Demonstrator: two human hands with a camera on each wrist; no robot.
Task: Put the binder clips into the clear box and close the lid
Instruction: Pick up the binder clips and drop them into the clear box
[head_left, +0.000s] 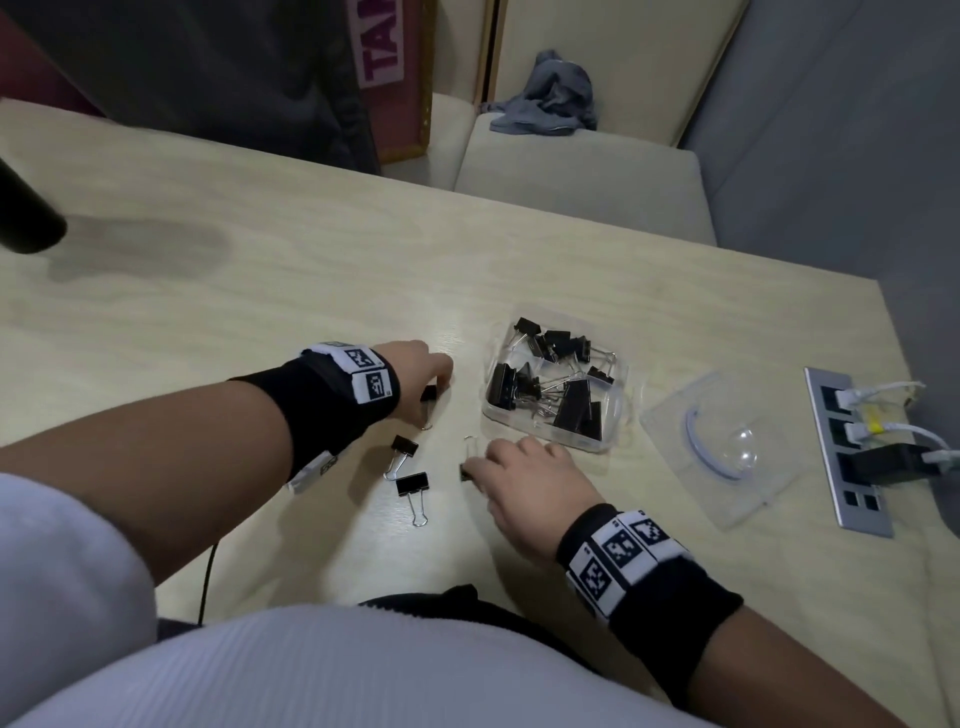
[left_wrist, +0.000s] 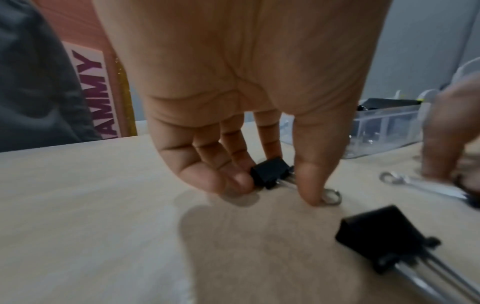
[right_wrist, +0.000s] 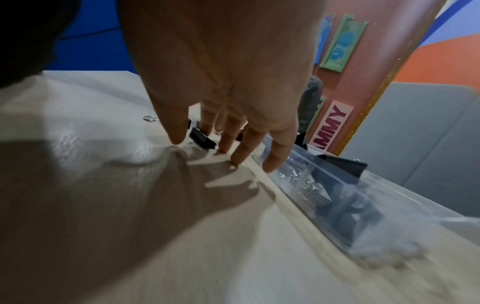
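The clear box (head_left: 613, 410) sits open at centre right of the table with several black binder clips (head_left: 571, 405) inside. Its clear lid (head_left: 670, 415) lies flat to the right. My left hand (head_left: 434, 389) is left of the box, and its fingers and thumb pinch a small binder clip (left_wrist: 270, 172) on the table. My right hand (head_left: 475, 470) is just in front of the box, with thumb and forefinger on either side of another clip (right_wrist: 202, 139). Two loose clips (head_left: 404, 447) (head_left: 413, 484) lie between my hands. The box (right_wrist: 337, 185) is right beside my right little finger.
A metal socket strip (head_left: 852, 452) with white cables and a black plug is set into the table at the far right. A black cylinder (head_left: 26, 213) juts in at far left. A cushioned bench with grey cloth (head_left: 550, 98) lies beyond the table's far edge.
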